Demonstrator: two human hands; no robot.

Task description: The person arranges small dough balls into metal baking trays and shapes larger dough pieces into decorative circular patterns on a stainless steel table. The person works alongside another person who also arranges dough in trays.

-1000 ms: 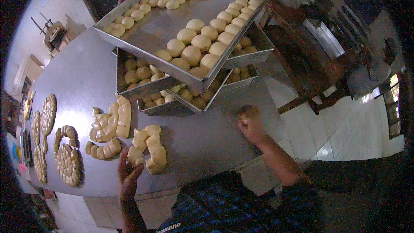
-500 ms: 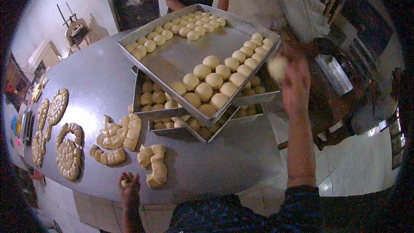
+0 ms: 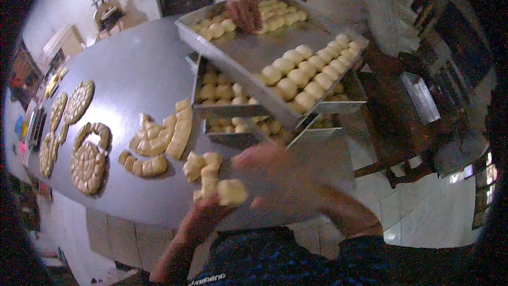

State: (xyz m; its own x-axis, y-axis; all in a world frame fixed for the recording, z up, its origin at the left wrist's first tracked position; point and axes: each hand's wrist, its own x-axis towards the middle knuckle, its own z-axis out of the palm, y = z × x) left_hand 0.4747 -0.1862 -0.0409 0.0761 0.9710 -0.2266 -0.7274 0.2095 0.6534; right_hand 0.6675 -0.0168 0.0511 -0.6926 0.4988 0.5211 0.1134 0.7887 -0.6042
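Low on the metal table, my left hand (image 3: 207,209) has its fingers closed on a pale piece of dough (image 3: 233,193). Just right of it, my right hand (image 3: 280,172) is blurred by motion; its fingers and thumb look apart, with nothing seen between them. Uneven strips of dough (image 3: 209,172) lie beside my left hand. Beyond my hands, a large metal tray (image 3: 233,77) holds rows of round dough balls (image 3: 298,77) along its right side and at its far end. Another person's hand (image 3: 246,16) reaches down onto the far balls.
Beneath the top tray sit more metal trays (image 3: 227,110) of dough balls, stacked at angles. On the left of the table (image 3: 137,69) lie scored dough rounds (image 3: 88,167) and cut dough pieces (image 3: 153,135). A lever press (image 3: 107,13) stands at the back left.
My right hand has come from beside the tray down toward my left hand, and its dough ball is no longer seen. My left hand has moved right. The other person's hand now reaches into the tray.
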